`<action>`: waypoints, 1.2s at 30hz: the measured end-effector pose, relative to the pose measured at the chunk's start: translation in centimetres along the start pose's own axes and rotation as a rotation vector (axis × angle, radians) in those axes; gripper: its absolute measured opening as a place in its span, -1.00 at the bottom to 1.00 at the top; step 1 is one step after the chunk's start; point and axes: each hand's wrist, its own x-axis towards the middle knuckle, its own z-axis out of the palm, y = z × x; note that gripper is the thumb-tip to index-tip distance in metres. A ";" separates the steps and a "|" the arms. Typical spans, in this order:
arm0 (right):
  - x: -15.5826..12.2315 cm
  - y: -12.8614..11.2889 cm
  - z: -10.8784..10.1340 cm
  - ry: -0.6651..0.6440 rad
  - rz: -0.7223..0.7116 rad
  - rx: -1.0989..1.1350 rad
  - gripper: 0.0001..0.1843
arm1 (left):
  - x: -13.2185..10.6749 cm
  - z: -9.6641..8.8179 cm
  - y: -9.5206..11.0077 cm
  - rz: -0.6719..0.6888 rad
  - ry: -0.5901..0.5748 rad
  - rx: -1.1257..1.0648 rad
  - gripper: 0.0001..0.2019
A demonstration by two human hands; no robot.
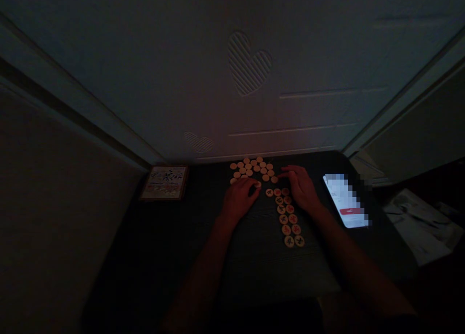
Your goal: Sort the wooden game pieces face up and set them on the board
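The scene is very dim. On a dark table (254, 261) lies a loose cluster of pale round game discs (254, 168), blank side up. Two rows of marked discs (288, 217) run toward me from it. My left hand (240, 198) rests at the near left edge of the cluster, fingers curled, its fingertips pinching one pale disc (257, 184). My right hand (301, 189) lies flat beside the top of the marked rows, fingers stretched out toward the cluster.
A lit phone (347, 201) lies on the table to the right of my right hand. A small printed box (165, 182) sits at the table's far left corner. A pale wall with heart shapes (249, 63) stands behind. Papers (421, 222) lie at the right.
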 end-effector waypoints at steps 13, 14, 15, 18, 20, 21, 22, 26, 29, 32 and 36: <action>-0.9 -2.4 0.7 -0.141 -0.197 0.129 -0.66 | 0.0 2.3 2.4 -0.257 0.131 -0.855 -0.77; -1.0 -2.5 0.7 -0.148 -0.205 0.129 -0.64 | 0.0 2.4 2.6 -0.289 0.121 -0.913 -0.75; -1.1 -2.6 0.7 -0.149 -0.211 0.125 -0.63 | 0.1 2.4 2.7 -0.318 0.111 -0.958 -0.74; -1.2 -2.7 0.7 -0.142 -0.225 0.107 -0.65 | 0.2 2.1 3.0 -0.375 0.082 -1.024 -0.70; -1.2 -2.7 0.6 -0.127 -0.231 0.104 -0.70 | 0.2 2.0 3.1 -0.379 0.063 -1.012 -0.70; -1.3 -2.7 0.6 -0.119 -0.233 0.102 -0.73 | 0.2 1.9 3.2 -0.373 0.054 -0.998 -0.71; -1.3 -2.7 0.6 -0.111 -0.234 0.098 -0.76 | 0.1 1.9 3.2 -0.366 0.047 -0.982 -0.73; -1.4 -2.8 0.6 -0.099 -0.226 0.072 -0.80 | 0.0 2.0 3.2 -0.347 0.047 -0.919 -0.76; -1.3 -3.1 0.5 -0.105 -0.190 0.082 -0.81 | 0.0 2.1 3.1 -0.331 0.066 -0.875 -0.77; -1.3 -3.5 0.2 -0.117 -0.122 0.103 -0.79 | 0.0 2.2 2.9 -0.315 0.092 -0.852 -0.79; -1.2 -3.8 0.0 -0.132 -0.050 0.101 -0.75 | 0.0 2.3 2.7 -0.306 0.112 -0.833 -0.79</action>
